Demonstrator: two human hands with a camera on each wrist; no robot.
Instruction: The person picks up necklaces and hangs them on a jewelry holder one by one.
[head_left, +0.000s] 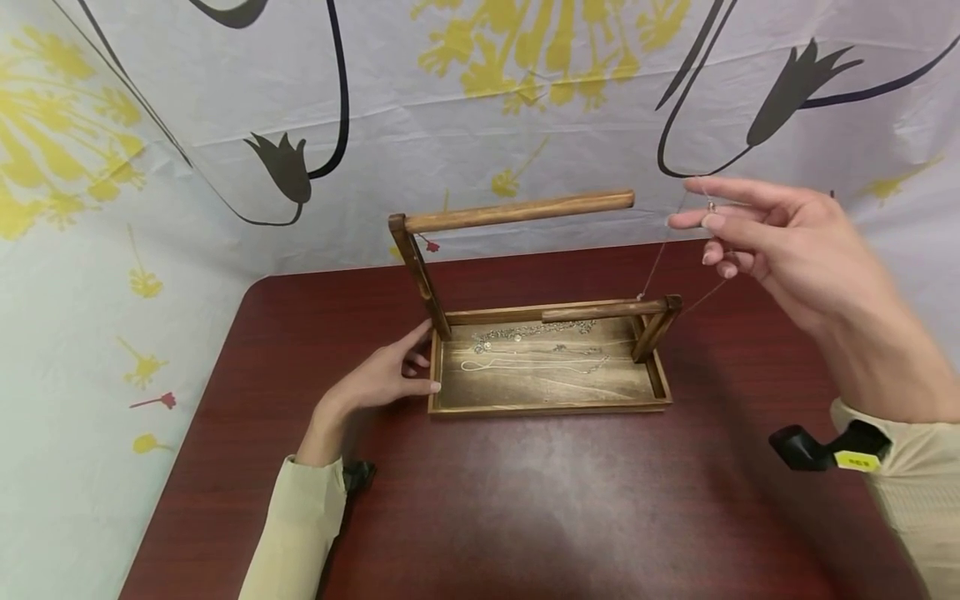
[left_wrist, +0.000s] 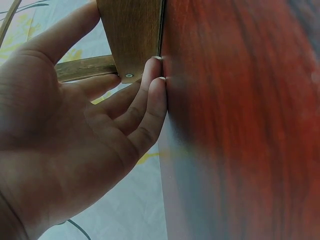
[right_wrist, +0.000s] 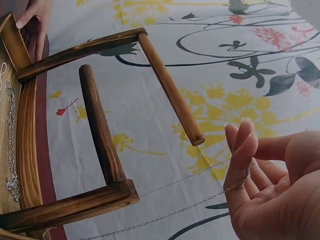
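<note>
A wooden jewelry stand with a tray base (head_left: 551, 408) sits on the table. My left hand (head_left: 378, 375) holds the tray's left end, thumb at the front corner and index finger toward the back. In the left wrist view, its other fingers touch the tray's wooden end (left_wrist: 132, 40). Raised to the right of the stand, my right hand (head_left: 798, 237) pinches a fine chain necklace (right_wrist: 165, 216) with thumb and fingers. The necklace hangs as a long loop, its lower part passing behind the short bar's post. Several silver chains (head_left: 536, 331) lie inside the tray.
A long upper bar (head_left: 517, 211) and a lower, shorter bar (head_left: 607, 311) jut inward from the stand's two posts, their ends free. The dark red table (head_left: 525, 508) meets a patterned cloth backdrop (head_left: 390, 142) behind the stand.
</note>
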